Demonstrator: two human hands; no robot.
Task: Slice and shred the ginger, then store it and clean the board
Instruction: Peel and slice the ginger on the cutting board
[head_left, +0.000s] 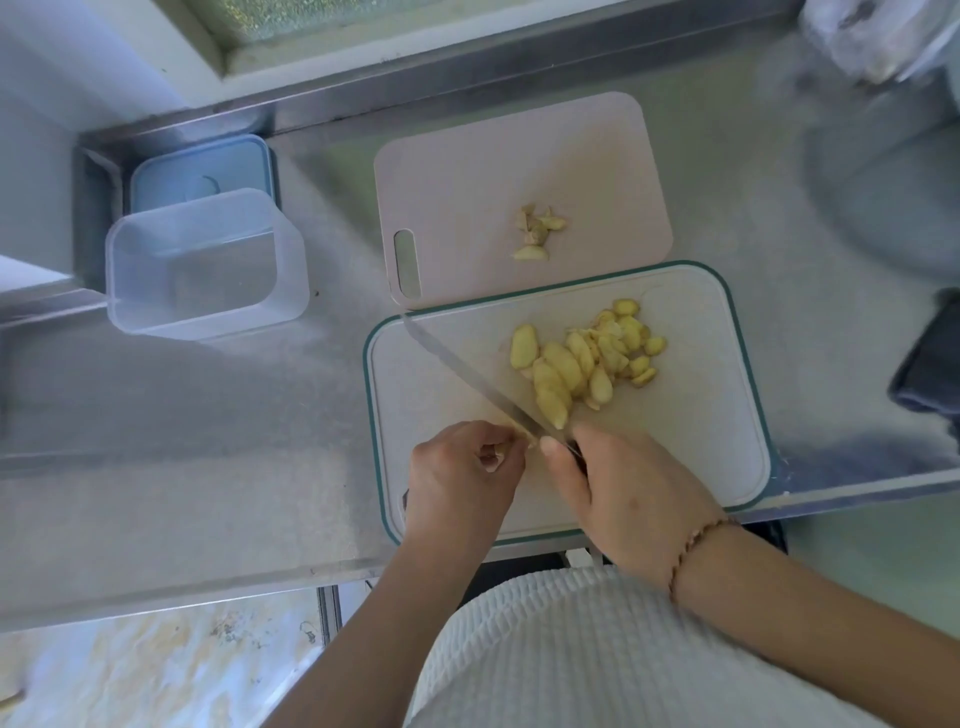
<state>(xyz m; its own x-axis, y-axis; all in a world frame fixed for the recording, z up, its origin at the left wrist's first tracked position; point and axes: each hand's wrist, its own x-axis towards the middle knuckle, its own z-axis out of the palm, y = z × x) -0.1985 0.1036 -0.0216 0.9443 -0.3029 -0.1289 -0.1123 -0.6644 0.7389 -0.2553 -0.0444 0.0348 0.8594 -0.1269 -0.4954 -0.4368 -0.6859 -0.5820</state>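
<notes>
A heap of yellow ginger slices (582, 358) lies on the white, teal-rimmed cutting board (701, 441). My right hand (618, 493) grips the handle of a knife (467, 374), whose blade points up-left across the board. My left hand (462, 467) pinches a small ginger piece (522, 432) against the blade's near end. A few ginger scraps (537, 231) sit on the pink board (467, 182) behind.
A clear, lidless plastic container (208, 260) stands at the left on the steel counter (182, 415), with its blue lid (200, 174) behind it. A dark cloth (930, 364) lies at the right edge. A blurred clear object (872, 36) sits at the back right.
</notes>
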